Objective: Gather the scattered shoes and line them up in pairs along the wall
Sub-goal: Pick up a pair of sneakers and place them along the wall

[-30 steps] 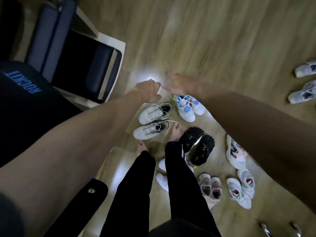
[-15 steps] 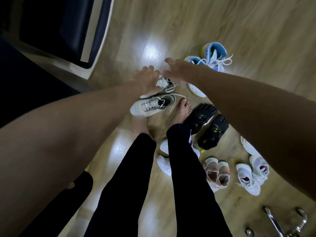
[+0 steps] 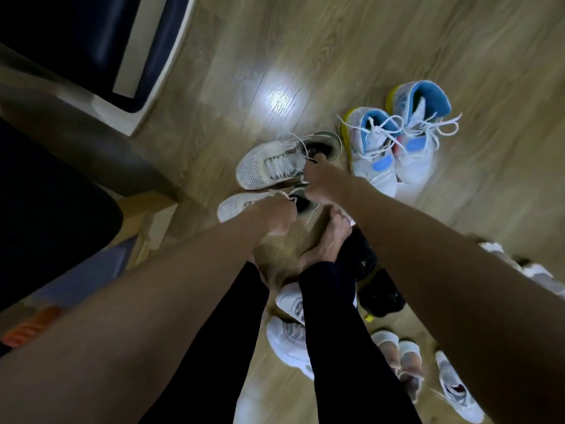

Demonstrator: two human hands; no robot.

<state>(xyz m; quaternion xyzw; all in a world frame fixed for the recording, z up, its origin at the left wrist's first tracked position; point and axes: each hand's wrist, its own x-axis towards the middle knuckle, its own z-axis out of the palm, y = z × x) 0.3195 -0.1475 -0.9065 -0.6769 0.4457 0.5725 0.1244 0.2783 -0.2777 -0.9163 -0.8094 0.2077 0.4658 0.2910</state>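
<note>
A pair of white mesh sneakers lies on the wood floor just ahead of my bare feet. My left hand (image 3: 275,217) curls round the laces and tongue of the nearer white sneaker (image 3: 237,206). My right hand (image 3: 321,183) has its fingers hooked into the dark collar of the farther white sneaker (image 3: 263,163). To the right stands a blue-and-white high-top pair (image 3: 397,148), side by side. A black pair (image 3: 377,289) lies by my right leg. White sneakers (image 3: 289,335) sit between my legs, partly hidden.
A dark padded seat on a white frame (image 3: 159,87) stands at the upper left. More pale shoes lie lower right: a pinkish pair (image 3: 397,356), a white sneaker (image 3: 455,393) and others at the right edge (image 3: 538,276). Bare floor (image 3: 305,41) stretches ahead.
Both hands have come down from above the white mesh pair and taken hold of the two sneakers. The view has dropped closer to the floor and swung right.
</note>
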